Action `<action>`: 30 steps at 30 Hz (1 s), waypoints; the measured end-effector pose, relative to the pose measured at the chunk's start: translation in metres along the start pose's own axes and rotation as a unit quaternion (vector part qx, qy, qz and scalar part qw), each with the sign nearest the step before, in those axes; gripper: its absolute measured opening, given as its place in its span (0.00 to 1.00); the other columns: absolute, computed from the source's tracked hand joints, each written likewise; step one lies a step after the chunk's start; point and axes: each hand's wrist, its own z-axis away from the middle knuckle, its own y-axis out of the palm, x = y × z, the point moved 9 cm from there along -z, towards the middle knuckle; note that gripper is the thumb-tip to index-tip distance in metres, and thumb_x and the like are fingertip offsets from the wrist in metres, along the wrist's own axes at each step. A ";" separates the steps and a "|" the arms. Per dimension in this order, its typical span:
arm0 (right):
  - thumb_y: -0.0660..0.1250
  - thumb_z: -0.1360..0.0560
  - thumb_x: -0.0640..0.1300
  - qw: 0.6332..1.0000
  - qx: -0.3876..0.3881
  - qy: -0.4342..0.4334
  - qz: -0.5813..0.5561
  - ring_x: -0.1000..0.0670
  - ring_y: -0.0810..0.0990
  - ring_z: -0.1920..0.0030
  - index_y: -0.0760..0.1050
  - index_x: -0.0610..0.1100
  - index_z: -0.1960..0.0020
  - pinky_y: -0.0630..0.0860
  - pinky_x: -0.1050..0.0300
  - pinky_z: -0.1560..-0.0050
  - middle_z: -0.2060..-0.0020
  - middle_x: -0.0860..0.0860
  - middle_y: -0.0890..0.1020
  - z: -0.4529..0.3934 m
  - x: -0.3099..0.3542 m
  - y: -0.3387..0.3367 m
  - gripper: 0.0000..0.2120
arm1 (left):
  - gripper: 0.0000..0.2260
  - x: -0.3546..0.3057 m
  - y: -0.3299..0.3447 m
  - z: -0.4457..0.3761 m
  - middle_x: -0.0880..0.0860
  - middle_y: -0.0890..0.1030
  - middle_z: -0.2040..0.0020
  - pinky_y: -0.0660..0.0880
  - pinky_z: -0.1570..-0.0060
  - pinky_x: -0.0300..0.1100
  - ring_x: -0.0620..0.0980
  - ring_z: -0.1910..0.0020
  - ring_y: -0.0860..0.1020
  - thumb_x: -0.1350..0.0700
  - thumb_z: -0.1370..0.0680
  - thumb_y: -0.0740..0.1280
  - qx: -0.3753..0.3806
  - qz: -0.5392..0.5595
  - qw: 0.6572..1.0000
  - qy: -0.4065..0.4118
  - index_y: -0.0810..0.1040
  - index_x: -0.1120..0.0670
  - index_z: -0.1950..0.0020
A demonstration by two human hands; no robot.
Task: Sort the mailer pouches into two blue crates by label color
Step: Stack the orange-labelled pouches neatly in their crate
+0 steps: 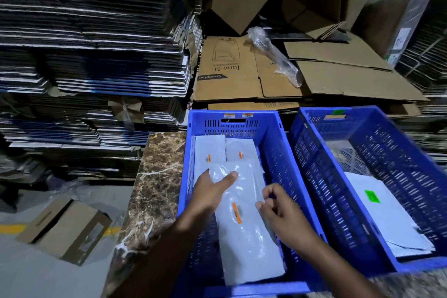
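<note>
Pouches with orange labels lie in the left blue crate (273, 152) on the marble surface (154, 184). Left hand (210, 192) grips the far end of the top pouch (244, 230), thumb on top. Right hand (278, 210) hovers at its right edge, fingers loosely curled, holding nothing. A green-labelled pouch (382, 215) lies in the right crate (387, 143).

Tall stacks of flattened cartons (92, 38) fill the left and back. Brown flattened cardboard sheets (244, 72) lie behind, one printed "Juno 5L", with a crumpled clear plastic wrap (275, 55) lying on them. Marble-patterned desk (154, 191) at centre. Small cardboard box (65, 230) on the grey floor (29, 273), near a yellow line (12, 228).
</note>
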 end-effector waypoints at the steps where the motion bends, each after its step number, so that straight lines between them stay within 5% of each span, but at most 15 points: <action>1: 0.64 0.19 0.41 1.000 -0.019 -0.008 -0.001 0.54 0.64 0.74 0.68 0.46 0.50 0.64 0.60 0.71 0.74 0.55 0.67 -0.003 0.003 0.001 0.04 | 0.10 -0.008 -0.002 -0.002 0.49 0.86 0.49 0.78 0.42 0.56 0.52 0.48 0.84 0.51 0.23 0.72 -0.025 -0.005 0.999 0.023 0.83 0.53 0.44; 6: 0.63 0.20 0.54 0.990 -0.132 -0.031 0.040 0.59 0.76 0.68 0.73 0.50 0.49 0.71 0.64 0.66 0.67 0.57 0.79 -0.034 0.023 -0.001 0.08 | 0.09 -0.036 0.003 -0.008 0.50 0.87 0.51 0.80 0.46 0.52 0.49 0.51 0.85 0.54 0.24 0.73 -0.061 -0.031 0.992 0.103 0.83 0.55 0.46; 9: 0.62 0.20 0.56 0.989 -0.121 -0.034 0.078 0.53 0.79 0.64 0.70 0.48 0.43 0.76 0.53 0.61 0.63 0.51 0.81 -0.048 0.023 0.012 0.13 | 0.12 -0.039 -0.011 -0.019 0.49 0.87 0.53 0.80 0.46 0.53 0.50 0.52 0.85 0.47 0.27 0.74 -0.107 -0.041 0.988 0.107 0.84 0.52 0.48; 11: 0.64 0.20 0.55 0.994 -0.081 -0.025 0.075 0.53 0.76 0.68 0.66 0.50 0.36 0.71 0.56 0.66 0.67 0.52 0.77 -0.051 0.012 0.025 0.17 | 0.19 -0.038 -0.029 -0.030 0.48 0.86 0.52 0.79 0.46 0.57 0.50 0.52 0.84 0.39 0.30 0.73 -0.142 -0.084 0.981 0.106 0.83 0.50 0.47; 15: 0.65 0.20 0.47 0.994 -0.070 -0.010 0.088 0.55 0.72 0.69 0.62 0.45 0.30 0.66 0.65 0.71 0.68 0.52 0.74 -0.056 -0.005 0.027 0.21 | 0.24 -0.059 -0.036 -0.045 0.45 0.79 0.37 0.75 0.40 0.46 0.46 0.41 0.79 0.44 0.21 0.67 -0.089 -0.336 0.923 0.165 0.70 0.49 0.28; 17: 0.63 0.18 0.45 0.992 -0.094 0.021 0.082 0.50 0.77 0.61 0.60 0.42 0.29 0.73 0.59 0.62 0.57 0.47 0.81 -0.077 -0.012 0.019 0.21 | 0.26 -0.061 -0.044 -0.055 0.52 0.71 0.27 0.67 0.31 0.46 0.51 0.30 0.71 0.49 0.19 0.64 -0.089 -0.445 0.871 0.186 0.62 0.52 0.22; 19: 0.62 0.18 0.43 0.990 -0.097 0.048 0.094 0.43 0.79 0.52 0.61 0.39 0.30 0.75 0.52 0.54 0.45 0.40 0.81 -0.107 -0.019 0.018 0.20 | 0.28 -0.053 -0.057 -0.066 0.55 0.61 0.21 0.56 0.24 0.49 0.54 0.22 0.58 0.50 0.18 0.61 -0.090 -0.523 0.835 0.147 0.56 0.54 0.20; 22: 0.60 0.18 0.43 0.987 -0.064 0.069 0.127 0.43 0.76 0.53 0.61 0.38 0.31 0.70 0.54 0.56 0.44 0.38 0.79 -0.150 -0.020 0.034 0.18 | 0.30 -0.033 -0.067 -0.068 0.54 0.52 0.19 0.49 0.22 0.49 0.53 0.20 0.50 0.50 0.18 0.60 -0.077 -0.556 0.824 0.080 0.51 0.53 0.19; 25: 0.60 0.18 0.45 0.989 -0.026 0.074 0.127 0.38 0.78 0.46 0.61 0.38 0.32 0.72 0.52 0.53 0.41 0.37 0.78 -0.188 -0.020 0.059 0.18 | 0.27 -0.037 -0.071 -0.061 0.54 0.63 0.23 0.58 0.26 0.47 0.54 0.24 0.61 0.55 0.18 0.59 -0.131 -0.503 0.850 0.088 0.56 0.51 0.21; 30: 0.60 0.19 0.48 0.964 -0.081 0.131 0.219 0.36 0.72 0.35 0.62 0.38 0.29 0.73 0.44 0.41 0.35 0.38 0.72 -0.219 -0.039 0.067 0.22 | 0.23 -0.046 -0.074 -0.054 0.54 0.69 0.25 0.58 0.26 0.43 0.53 0.26 0.63 0.56 0.18 0.56 -0.187 -0.528 0.818 0.129 0.62 0.57 0.22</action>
